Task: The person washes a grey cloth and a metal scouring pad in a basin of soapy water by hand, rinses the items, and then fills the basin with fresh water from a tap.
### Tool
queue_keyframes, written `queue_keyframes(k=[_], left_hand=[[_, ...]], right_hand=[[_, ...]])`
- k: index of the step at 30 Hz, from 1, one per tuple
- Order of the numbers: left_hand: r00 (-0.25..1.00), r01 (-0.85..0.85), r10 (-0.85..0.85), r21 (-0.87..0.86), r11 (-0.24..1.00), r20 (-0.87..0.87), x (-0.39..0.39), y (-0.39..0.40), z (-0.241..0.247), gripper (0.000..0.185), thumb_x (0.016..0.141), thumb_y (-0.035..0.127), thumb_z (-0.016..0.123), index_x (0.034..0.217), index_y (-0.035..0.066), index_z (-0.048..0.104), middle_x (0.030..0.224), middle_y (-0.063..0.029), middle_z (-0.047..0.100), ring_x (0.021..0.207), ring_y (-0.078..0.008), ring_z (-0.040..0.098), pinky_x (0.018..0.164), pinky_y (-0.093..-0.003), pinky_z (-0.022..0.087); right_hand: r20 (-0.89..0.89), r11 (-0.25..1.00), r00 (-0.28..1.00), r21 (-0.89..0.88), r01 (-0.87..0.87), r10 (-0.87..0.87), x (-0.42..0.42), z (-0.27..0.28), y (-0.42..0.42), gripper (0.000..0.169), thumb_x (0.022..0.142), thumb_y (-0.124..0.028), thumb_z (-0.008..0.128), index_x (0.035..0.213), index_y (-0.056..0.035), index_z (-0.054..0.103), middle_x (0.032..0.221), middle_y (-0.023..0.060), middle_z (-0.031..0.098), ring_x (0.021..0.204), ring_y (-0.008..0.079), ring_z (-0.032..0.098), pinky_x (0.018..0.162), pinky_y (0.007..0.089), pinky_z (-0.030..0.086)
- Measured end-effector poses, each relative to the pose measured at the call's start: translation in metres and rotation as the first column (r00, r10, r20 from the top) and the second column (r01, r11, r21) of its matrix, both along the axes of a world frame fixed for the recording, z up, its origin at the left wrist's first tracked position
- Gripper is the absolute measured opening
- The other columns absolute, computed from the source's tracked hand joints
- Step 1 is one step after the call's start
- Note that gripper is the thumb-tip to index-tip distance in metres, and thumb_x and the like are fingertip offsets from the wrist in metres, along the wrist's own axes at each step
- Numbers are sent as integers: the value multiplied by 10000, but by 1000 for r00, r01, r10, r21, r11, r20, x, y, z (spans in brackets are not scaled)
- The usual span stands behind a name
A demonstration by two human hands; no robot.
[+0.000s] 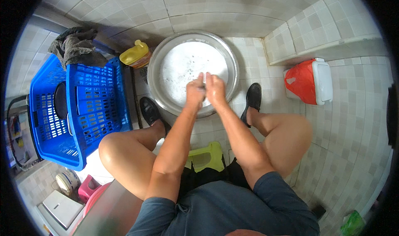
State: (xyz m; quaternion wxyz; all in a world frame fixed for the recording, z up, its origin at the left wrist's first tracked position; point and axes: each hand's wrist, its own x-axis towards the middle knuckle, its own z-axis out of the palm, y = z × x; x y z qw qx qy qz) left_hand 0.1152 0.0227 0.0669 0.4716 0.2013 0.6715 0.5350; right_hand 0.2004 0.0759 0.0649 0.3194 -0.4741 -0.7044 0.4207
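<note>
A large round metal basin [235,61] stands on the tiled floor in front of me, filled with white suds [193,61]. Over the basin's near part, my left hand [195,94] and my right hand [215,89] are side by side, knuckles close together, fingers curled. A small dark thing [203,87] shows between them; its kind cannot be made out. Whether either hand is closed on it is hidden by the fingers.
Left of the basin are a yellow plastic jug [134,54] and blue plastic baskets [81,111] with a grey cloth [78,47] over the rim. A white bin with a red bag [300,81] stands right. A green stool [207,156] is beneath me.
</note>
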Motion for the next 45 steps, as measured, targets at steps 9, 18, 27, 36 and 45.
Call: queue_keyframes(k=[9, 18, 27, 36, 45], left_hand=[[971, -171, 167, 7, 985, 172, 3, 6, 10, 389, 1014, 275, 579, 726, 14, 597, 613, -18, 539, 534, -113, 466, 464, -295, 378], [994, -70, 78, 110, 992, -71, -9, 4, -10, 406, 1028, 304, 552, 809, -30, 624, 722, -61, 593, 633, -137, 511, 549, -324, 444], [985, -44, 68, -149, 988, 157, -6, 5, 23, 407, 990, 237, 574, 1278, -49, 597, 1204, -215, 663, 1086, -266, 647, 901, -345, 521], [999, 47, -46, -167, 985, 10, -18, 0, 4, 329, 954, 196, 588, 1157, -55, 649, 1080, -215, 694, 938, -212, 666, 809, -367, 516], [980, 151, -114, -241, 959, 160, 8, 14, 40, 548, 964, 530, 525, 1011, 4, 671, 847, -73, 648, 776, -197, 609, 610, -349, 470]], right_hand=[[-28, 986, 997, -151, 71, -76, -5, 16, -12, 449, 1003, -318, 513, 750, 45, 591, 642, 211, 591, 594, 278, 568, 629, 448, 469], [100, 986, 985, -76, 146, -138, -17, -6, -10, 484, 1007, -336, 484, 740, 45, 613, 646, 215, 595, 615, 342, 603, 630, 469, 471], [166, 941, 984, -320, 111, -60, -16, 25, -12, 464, 1000, -351, 470, 833, 42, 651, 827, 258, 659, 802, 417, 641, 766, 494, 494], [83, 880, 993, -461, 112, -83, -17, 27, -24, 410, 997, -282, 479, 897, 66, 673, 818, 221, 681, 791, 315, 661, 762, 440, 496], [-106, 759, 914, -599, 255, -391, 19, -51, 33, 415, 980, -361, 586, 1045, 46, 637, 1024, 165, 654, 1019, 206, 618, 782, 415, 518]])
